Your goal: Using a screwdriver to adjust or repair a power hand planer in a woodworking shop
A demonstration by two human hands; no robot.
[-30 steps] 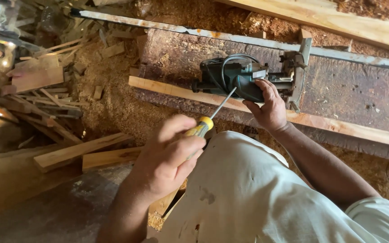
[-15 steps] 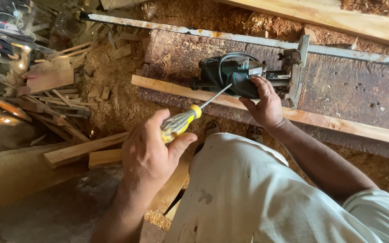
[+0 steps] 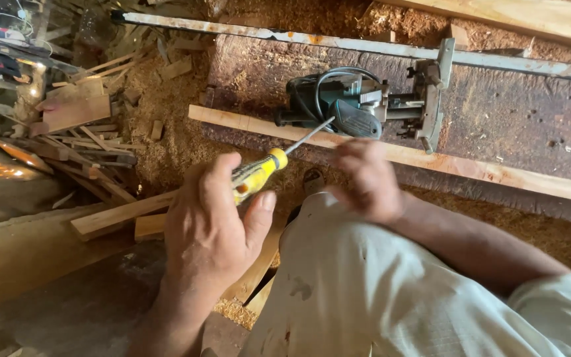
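My left hand (image 3: 211, 228) grips a screwdriver (image 3: 257, 175) by its yellow handle, and the metal shaft points up and right toward a dark green electric power tool (image 3: 338, 106). The tool lies on a dark worn plank (image 3: 497, 112), its black cord coiled on top and a metal side fence on its right. My right hand (image 3: 368, 178) is blurred. It hovers just below the tool, over my knee in light trousers (image 3: 365, 291), and holds nothing. A long pale wooden strip (image 3: 470, 168) runs between the hand and the tool.
A rusty metal rail (image 3: 338, 43) crosses above the tool. Offcuts and wood scraps (image 3: 80, 125) pile up at the left on sawdust. Two short wooden pieces (image 3: 117, 217) lie beside my left hand. A pale board (image 3: 530, 14) runs along the top right.
My right hand has let go of the power tool and drawn back toward my knee. My left hand with the screwdriver has moved slightly lower and left.
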